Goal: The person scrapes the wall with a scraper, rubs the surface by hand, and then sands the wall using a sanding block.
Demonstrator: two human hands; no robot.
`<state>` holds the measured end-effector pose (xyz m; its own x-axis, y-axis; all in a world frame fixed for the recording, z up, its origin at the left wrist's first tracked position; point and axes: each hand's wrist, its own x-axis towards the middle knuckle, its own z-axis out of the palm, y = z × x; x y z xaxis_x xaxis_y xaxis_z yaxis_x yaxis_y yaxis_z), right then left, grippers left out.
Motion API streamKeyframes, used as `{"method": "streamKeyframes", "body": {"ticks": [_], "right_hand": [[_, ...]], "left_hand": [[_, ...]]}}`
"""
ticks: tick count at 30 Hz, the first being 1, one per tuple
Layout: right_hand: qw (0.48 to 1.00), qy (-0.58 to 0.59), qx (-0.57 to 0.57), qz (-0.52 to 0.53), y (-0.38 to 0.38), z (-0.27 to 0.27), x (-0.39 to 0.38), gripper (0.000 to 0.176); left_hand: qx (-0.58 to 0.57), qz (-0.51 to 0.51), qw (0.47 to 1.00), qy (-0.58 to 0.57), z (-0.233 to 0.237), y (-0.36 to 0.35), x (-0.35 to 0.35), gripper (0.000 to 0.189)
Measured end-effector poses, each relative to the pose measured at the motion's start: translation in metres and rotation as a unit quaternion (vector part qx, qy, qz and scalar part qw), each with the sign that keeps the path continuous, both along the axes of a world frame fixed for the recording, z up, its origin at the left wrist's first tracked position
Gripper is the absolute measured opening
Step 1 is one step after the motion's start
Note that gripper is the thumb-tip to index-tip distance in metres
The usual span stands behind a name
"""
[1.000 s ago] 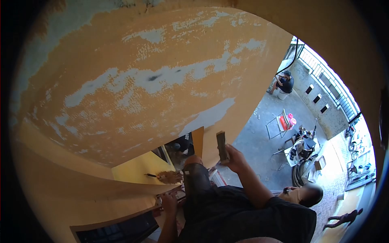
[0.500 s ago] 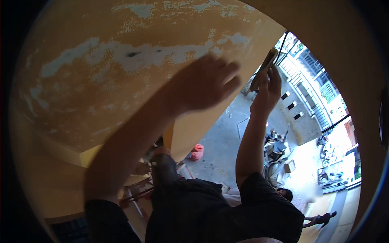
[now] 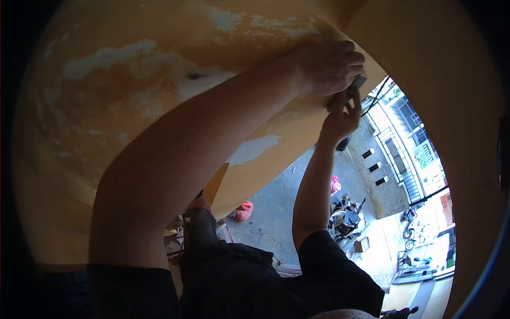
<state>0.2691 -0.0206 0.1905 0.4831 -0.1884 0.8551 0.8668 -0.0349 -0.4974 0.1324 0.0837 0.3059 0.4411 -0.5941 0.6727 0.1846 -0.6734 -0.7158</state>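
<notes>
My left hand (image 3: 332,68) reaches across against the yellow wall (image 3: 255,114), its fingers curled by the top end of a dark handheld object (image 3: 358,82). What those fingers grip is hidden. Just below, my right hand (image 3: 340,125) is closed around the same dark object, which also shows as a black part under the wrist. Blur hides its exact shape. A thin black cable (image 3: 375,100) hangs beside it. Pale, patchy areas (image 3: 111,57) mark the wall surface.
Far below lies a grey floor (image 3: 271,212) with a red sack (image 3: 244,211), a cardboard box (image 3: 362,244) and a pile of mixed items (image 3: 346,219). Motorcycles and a white gate (image 3: 396,154) stand to the right. A person (image 3: 404,312) is partly visible at the lower right.
My left hand has moved up and right to the dark object, its fingers now curled. My right hand sits slightly lower and further left. The view has shifted, and the distant person appears lower.
</notes>
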Motion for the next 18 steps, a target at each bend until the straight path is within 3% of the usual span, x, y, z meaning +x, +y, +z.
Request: {"method": "streamKeyframes", "body": {"ticks": [4,5,6,7,9,10,13,15,18], "right_hand": [[0.999,0.038,0.032,0.017,0.004,0.025,0.006,0.039],[0.998,0.036,0.045,0.02,0.004,0.026,0.006,0.039],[0.998,-0.042,0.043,0.019,0.005,0.018,0.006,0.04],[0.998,-0.044,0.045,0.016,0.003,0.013,0.007,0.04],[0.999,-0.039,-0.001,-0.031,0.002,0.011,0.003,0.04],[0.998,0.006,0.035,0.042,0.003,0.02,0.004,0.039],[0.996,0.076,0.015,0.042,0.0,0.04,0.008,0.038],[0.994,-0.058,-0.007,-0.096,0.006,0.013,0.018,0.038],[0.998,-0.059,0.01,-0.01,0.007,0.011,0.01,0.038]], "left_hand": [[0.007,0.089,0.994,0.063,0.003,-0.008,-0.008,0.017],[0.008,0.086,0.994,0.063,0.002,-0.007,-0.005,0.017],[-0.003,0.047,0.999,0.013,0.0,-0.005,-0.002,0.017],[-0.014,0.007,0.999,-0.037,-0.002,-0.003,0.002,0.017],[-0.011,0.02,0.999,-0.027,-0.002,-0.003,0.004,0.018],[-0.01,0.034,0.999,-0.012,-0.002,-0.004,0.001,0.018],[-0.015,0.06,0.998,0.025,-0.001,-0.006,0.0,0.019],[-0.031,0.023,0.999,-0.011,-0.009,-0.003,0.012,0.02],[-0.033,0.017,0.999,-0.032,-0.003,-0.002,0.008,0.02]]}}
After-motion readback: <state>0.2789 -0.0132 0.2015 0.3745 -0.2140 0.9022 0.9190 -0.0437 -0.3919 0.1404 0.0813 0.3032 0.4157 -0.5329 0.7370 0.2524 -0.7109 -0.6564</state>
